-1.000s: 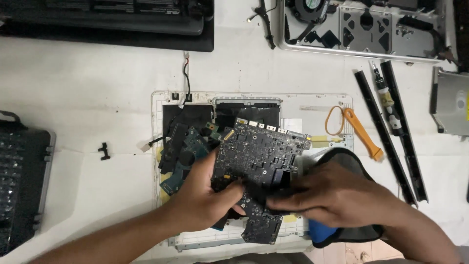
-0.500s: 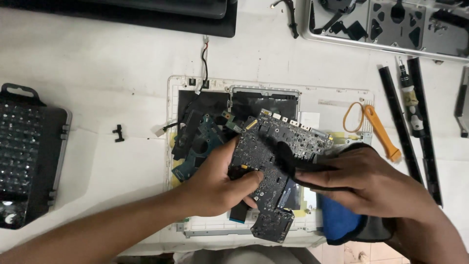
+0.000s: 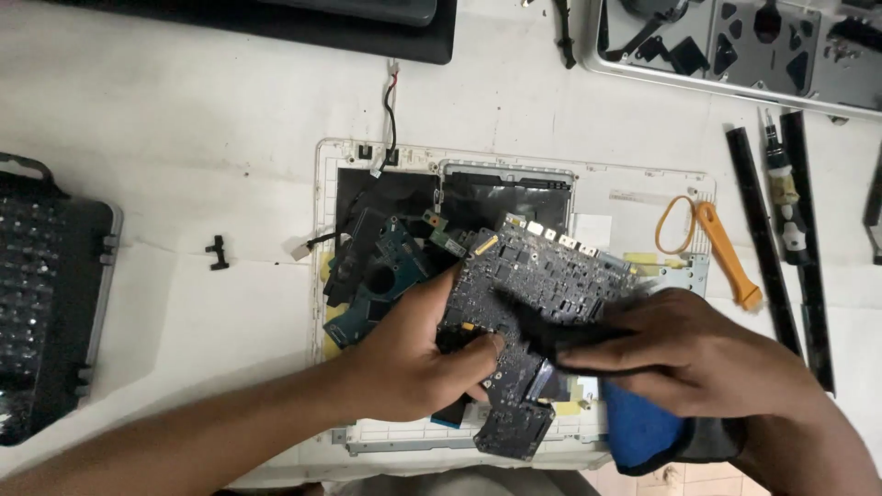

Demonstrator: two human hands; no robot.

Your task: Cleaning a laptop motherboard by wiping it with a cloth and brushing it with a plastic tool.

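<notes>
A dark circuit board (image 3: 542, 285) is held tilted over the open white laptop case (image 3: 625, 188), above the case's middle. The left hand (image 3: 413, 363) grips the board's near left edge, thumb on top, fingers curled beneath. The right hand (image 3: 684, 354) is closed on a dark cloth (image 3: 551, 331) with a blue part, pressed against the board's right side. Left of the board, a smaller blue-green board (image 3: 381, 285) lies inside the case. On the case's right corner sit an orange pry tool (image 3: 726, 253) and a rubber band (image 3: 675, 225). A bit case (image 3: 50, 294) sits well left of the laptop case.
</notes>
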